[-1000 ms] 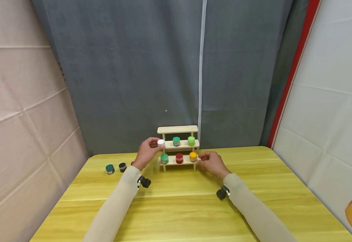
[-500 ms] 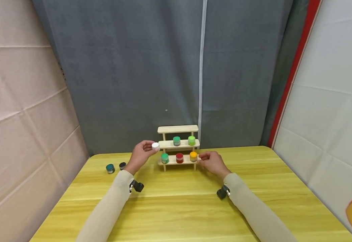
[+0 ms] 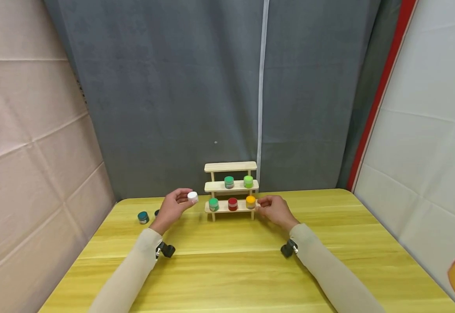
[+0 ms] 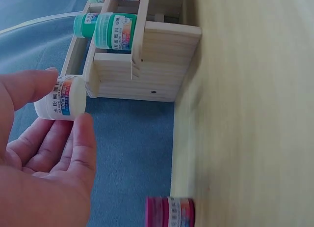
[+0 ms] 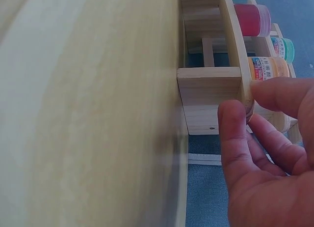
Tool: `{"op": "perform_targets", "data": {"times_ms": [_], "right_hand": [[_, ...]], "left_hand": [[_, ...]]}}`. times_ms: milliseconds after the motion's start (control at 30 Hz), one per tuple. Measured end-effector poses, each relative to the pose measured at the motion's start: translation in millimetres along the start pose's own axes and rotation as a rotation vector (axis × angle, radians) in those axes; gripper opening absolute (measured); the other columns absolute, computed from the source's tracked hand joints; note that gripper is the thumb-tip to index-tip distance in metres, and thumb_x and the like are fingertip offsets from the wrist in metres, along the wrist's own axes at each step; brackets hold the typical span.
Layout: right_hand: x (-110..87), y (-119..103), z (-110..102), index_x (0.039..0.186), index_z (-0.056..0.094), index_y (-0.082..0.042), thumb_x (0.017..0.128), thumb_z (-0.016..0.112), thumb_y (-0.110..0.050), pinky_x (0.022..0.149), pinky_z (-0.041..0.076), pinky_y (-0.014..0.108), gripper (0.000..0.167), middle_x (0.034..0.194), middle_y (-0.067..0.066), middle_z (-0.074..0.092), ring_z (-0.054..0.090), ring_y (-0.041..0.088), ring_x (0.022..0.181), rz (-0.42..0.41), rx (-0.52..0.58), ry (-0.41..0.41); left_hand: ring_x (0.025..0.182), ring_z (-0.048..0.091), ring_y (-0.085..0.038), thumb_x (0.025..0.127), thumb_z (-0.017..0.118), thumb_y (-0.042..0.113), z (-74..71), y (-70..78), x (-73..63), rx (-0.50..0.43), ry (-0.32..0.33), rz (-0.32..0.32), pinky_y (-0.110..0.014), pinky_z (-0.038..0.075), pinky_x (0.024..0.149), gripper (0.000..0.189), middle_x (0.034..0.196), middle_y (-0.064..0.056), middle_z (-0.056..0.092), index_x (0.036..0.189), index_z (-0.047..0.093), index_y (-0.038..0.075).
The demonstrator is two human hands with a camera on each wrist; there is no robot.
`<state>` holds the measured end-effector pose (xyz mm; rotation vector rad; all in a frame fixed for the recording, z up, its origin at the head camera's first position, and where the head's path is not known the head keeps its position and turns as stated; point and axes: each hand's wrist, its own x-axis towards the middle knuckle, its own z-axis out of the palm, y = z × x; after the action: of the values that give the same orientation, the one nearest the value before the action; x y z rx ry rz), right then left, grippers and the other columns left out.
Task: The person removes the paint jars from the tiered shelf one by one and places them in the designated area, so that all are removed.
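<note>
My left hand (image 3: 171, 209) pinches a white paint jar (image 3: 192, 197) between thumb and fingers, off the left end of the three-tier wooden rack (image 3: 230, 167). The left wrist view shows the jar's printed label (image 4: 63, 97). My right hand (image 3: 276, 211) grips the right end of the lowest shelf, thumb on top and fingers beneath, right beside a yellow-orange jar (image 3: 250, 201). That shelf also bears a red jar (image 3: 232, 204) and a green jar (image 3: 213, 204). On the middle shelf stand a darker green jar (image 3: 229, 182) and a lime jar (image 3: 248, 181).
Left on the wooden table (image 3: 227, 269) sit a teal jar (image 3: 143, 217) and a dark jar (image 3: 156, 212), partly behind my left hand. A magenta jar (image 4: 170, 212) shows in the left wrist view. A grey curtain (image 3: 172, 95) hangs behind the table.
My left hand has drawn the white jar away from the middle shelf's left end, leftward and down. The right hand stays at the lowest shelf.
</note>
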<state>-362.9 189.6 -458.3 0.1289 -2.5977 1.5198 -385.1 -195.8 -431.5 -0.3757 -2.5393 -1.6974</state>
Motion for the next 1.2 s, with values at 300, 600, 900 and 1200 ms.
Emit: {"op": "perform_targets", "data": {"times_ms": [300,600,900,1200], "right_hand": [[0.1,0.0,2.0,0.115,0.076,0.000,0.091,0.082,-0.015,0.070,0.060,0.027,0.029,0.105,0.015,0.076,0.070,0.018,0.085,0.009,0.021,-0.006],[0.2,-0.2,1.6,0.116,0.076,0.000,0.090,0.082,-0.016,0.070,0.060,0.026,0.031,0.106,0.016,0.076,0.070,0.019,0.086,0.008,0.013,-0.007],[-0.7,-1.0,2.2,0.115,0.076,-0.001,0.090,0.082,-0.015,0.072,0.060,0.028,0.029,0.106,0.014,0.077,0.070,0.020,0.089,0.019,0.000,0.002],[-1.1,-0.6,3.3,0.114,0.076,-0.002,0.090,0.083,-0.016,0.073,0.061,0.029,0.029,0.105,0.013,0.077,0.070,0.018,0.088,0.014,0.001,0.009]], "left_hand": [[0.120,0.067,-0.028,0.095,0.081,0.038,-15.4,-9.5,-17.6,0.044,0.004,-0.047,-0.047,0.060,0.094,0.053,0.134,-0.011,0.068,0.139,0.063,0.016],[0.119,0.067,-0.029,0.097,0.080,0.033,-34.4,-19.0,-33.5,0.028,0.007,-0.062,-0.048,0.060,0.099,0.055,0.134,-0.016,0.067,0.142,0.061,0.009],[0.116,0.067,-0.023,0.098,0.079,0.028,-50.2,-33.2,-44.9,0.066,-0.001,-0.071,-0.032,0.059,0.095,0.051,0.134,-0.016,0.067,0.141,0.061,0.008],[0.114,0.066,-0.020,0.096,0.081,0.025,-54.8,-45.1,-48.6,0.055,-0.014,-0.114,-0.018,0.056,0.087,0.052,0.135,-0.019,0.066,0.139,0.061,0.001]]}}
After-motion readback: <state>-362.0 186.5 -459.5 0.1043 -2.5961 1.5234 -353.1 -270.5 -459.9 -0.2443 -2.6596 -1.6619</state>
